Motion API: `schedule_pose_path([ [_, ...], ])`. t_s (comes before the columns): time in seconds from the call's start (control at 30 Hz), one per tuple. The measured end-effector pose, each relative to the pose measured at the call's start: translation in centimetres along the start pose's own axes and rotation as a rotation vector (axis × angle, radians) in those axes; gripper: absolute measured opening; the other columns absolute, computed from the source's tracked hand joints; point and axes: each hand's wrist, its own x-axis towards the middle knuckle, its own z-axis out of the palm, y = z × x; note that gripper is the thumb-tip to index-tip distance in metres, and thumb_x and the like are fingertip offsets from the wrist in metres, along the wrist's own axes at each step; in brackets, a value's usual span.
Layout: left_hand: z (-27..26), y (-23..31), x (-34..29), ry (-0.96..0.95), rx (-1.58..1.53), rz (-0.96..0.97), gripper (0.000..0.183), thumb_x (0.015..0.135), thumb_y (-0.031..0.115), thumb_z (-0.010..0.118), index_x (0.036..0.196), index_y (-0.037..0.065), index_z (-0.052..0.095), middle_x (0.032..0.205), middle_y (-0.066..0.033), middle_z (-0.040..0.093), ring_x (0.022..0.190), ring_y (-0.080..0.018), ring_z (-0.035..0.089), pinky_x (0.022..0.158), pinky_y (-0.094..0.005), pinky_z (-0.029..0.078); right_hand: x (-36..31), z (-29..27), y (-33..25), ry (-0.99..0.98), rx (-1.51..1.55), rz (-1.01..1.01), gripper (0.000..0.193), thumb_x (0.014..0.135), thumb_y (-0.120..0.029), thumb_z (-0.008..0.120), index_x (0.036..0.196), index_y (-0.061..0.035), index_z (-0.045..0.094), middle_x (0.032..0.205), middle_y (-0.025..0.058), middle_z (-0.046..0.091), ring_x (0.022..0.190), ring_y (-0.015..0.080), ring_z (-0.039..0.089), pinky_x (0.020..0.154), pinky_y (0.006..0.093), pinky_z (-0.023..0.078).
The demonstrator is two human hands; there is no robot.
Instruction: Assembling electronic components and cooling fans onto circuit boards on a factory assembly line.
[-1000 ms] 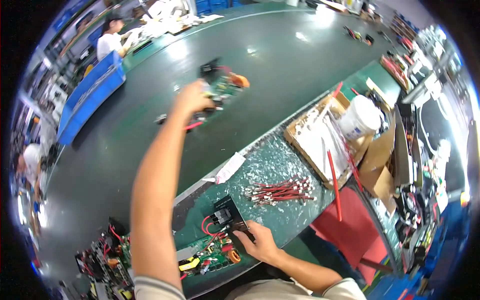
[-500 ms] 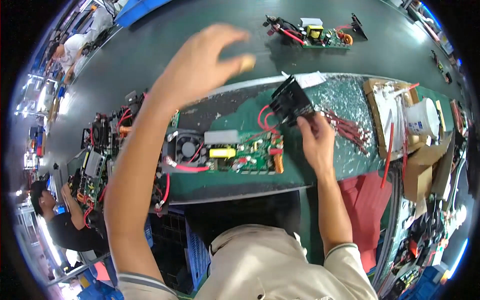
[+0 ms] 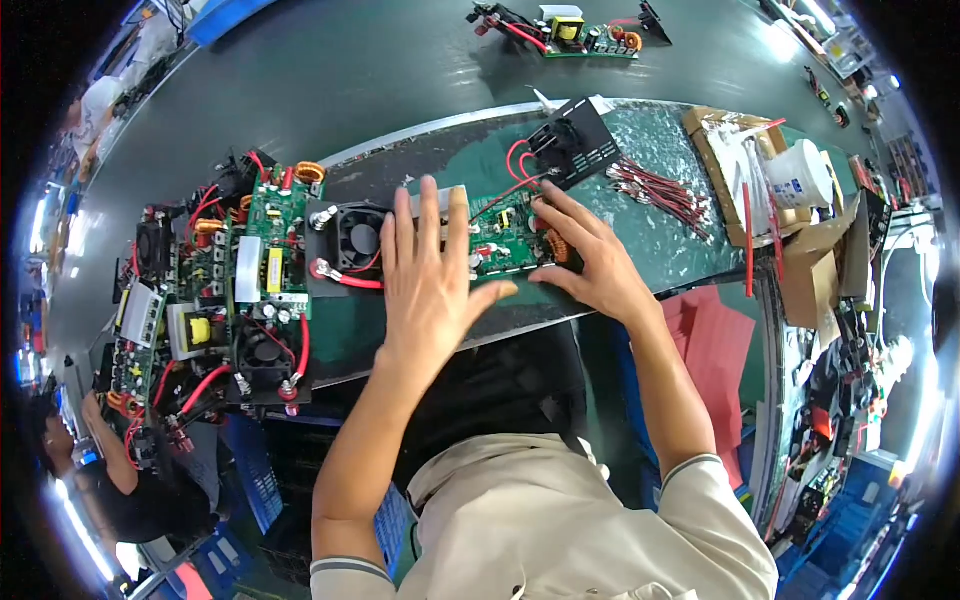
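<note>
A green circuit board (image 3: pixel 510 222) with an orange copper coil (image 3: pixel 556 245) lies in front of me on the green bench, a black fan (image 3: pixel 359 236) at its left end. My left hand (image 3: pixel 425 280) is open, its fingers stretched flat over the middle of the board and hiding part of it. At the right end my right hand (image 3: pixel 600 265) is open, thumb and fingers spread either side of the coil; whether they press on the board I cannot tell. Red wires run from the board to a black vented panel (image 3: pixel 575 143) tilted behind its right end.
Several similar board assemblies (image 3: pixel 265 265) crowd the left of the bench. Red wire leads (image 3: pixel 660 197) lie at right, near a cardboard tray (image 3: pixel 720 165) and white tub (image 3: pixel 800 175). Another assembly (image 3: pixel 575 35) sits on the dark surface beyond. A co-worker (image 3: pixel 125 480) is at left.
My left hand has come down from above the far bench edge onto the board. My right hand has let go of the black panel and moved to the board's right end. The view has shifted.
</note>
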Motion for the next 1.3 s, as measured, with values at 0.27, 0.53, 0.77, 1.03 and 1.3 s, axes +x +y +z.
schedule_pose_path([
  [0.27, 1.8, -0.7, 0.3, 0.101, 0.015, -0.01, 0.09, 0.071, 0.052, 0.076, 0.142, 0.006, 0.045, 0.147, -0.0223, 0.039, 0.135, -0.0421, 0.037, 0.109, -0.0524, 0.03, 0.2, 0.2, 0.2, 0.006, -0.032, 0.057, 0.074, 0.074, -0.034, 0.08, 0.137, -0.007, 0.053, 0.15, 0.0134, 0.043, 0.133, 0.0336, 0.046, 0.107, 0.0438, 0.036],
  [0.53, 2.2, -0.4, 0.2, 0.048, 0.038, -0.062, 0.084, 0.074, 0.052, 0.074, 0.141, 0.009, 0.048, 0.147, -0.0198, 0.04, 0.133, -0.0409, 0.04, 0.105, -0.053, 0.032, 0.3, 0.6, 0.5, 0.031, 0.01, 0.099, 0.065, 0.072, -0.035, 0.081, 0.127, -0.0066, 0.061, 0.144, 0.0129, 0.05, 0.124, 0.0321, 0.054, 0.099, 0.0416, 0.041],
  [0.77, 2.8, -0.7, 0.2, 0.12, 0.053, -0.047, 0.081, 0.077, 0.054, 0.07, 0.141, 0.009, 0.05, 0.145, -0.0184, 0.043, 0.131, -0.04, 0.042, 0.104, -0.0513, 0.034, 0.5, 1.3, 0.3, 0.077, 0.001, 0.102, 0.058, 0.072, -0.034, 0.081, 0.121, -0.0076, 0.064, 0.14, 0.0123, 0.053, 0.119, 0.03, 0.057, 0.094, 0.0392, 0.043],
  [1.03, 2.8, 0.1, 1.1, 0.149, 0.046, -0.005, 0.076, 0.084, 0.062, 0.058, 0.138, 0.007, 0.053, 0.145, -0.0182, 0.043, 0.131, -0.041, 0.042, 0.105, -0.0522, 0.035, 0.2, 1.0, 1.1, 0.213, 0.086, 0.018, 0.049, 0.073, -0.027, 0.081, 0.114, -0.0038, 0.067, 0.134, 0.019, 0.056, 0.097, 0.0335, 0.065, 0.081, 0.0409, 0.051],
  [1.3, 2.1, 0.0, 0.1, 0.126, 0.029, -0.009, 0.092, 0.08, 0.059, 0.067, 0.148, 0.005, 0.037, 0.152, -0.0212, 0.035, 0.139, -0.0438, 0.031, 0.111, -0.0547, 0.027, -9.2, -3.0, 1.1, 0.454, 0.745, 0.745, 0.026, 0.09, -0.015, 0.071, 0.109, 0.0016, 0.063, 0.092, 0.0067, 0.068, 0.08, 0.0138, 0.067, 0.071, 0.0251, 0.053],
])
